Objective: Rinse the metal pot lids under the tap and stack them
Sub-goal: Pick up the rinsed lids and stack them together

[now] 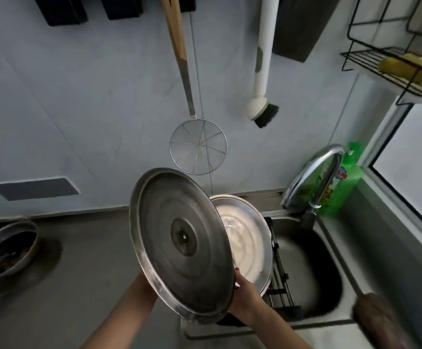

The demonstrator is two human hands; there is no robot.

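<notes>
I hold a large round metal lid [179,243] up and tilted over the counter's edge, its underside facing me. My right hand [245,295] grips its lower right rim. My left wrist [145,283] runs behind the lid's lower left; that hand is on the lid's back, with the fingers hidden. A second, shiny metal lid [245,238] sits just behind it, leaning on a dark rack [280,275] at the sink's left side. The curved chrome tap [313,172] stands to the right above the sink [313,263]; I see no water running.
A wire skimmer [197,147] and a white dish brush [262,107] hang on the wall. A green detergent bottle [348,177] stands behind the tap. A metal pan [6,248] sits on the left counter. A blurred brown object [378,318] is at the sink's front right corner.
</notes>
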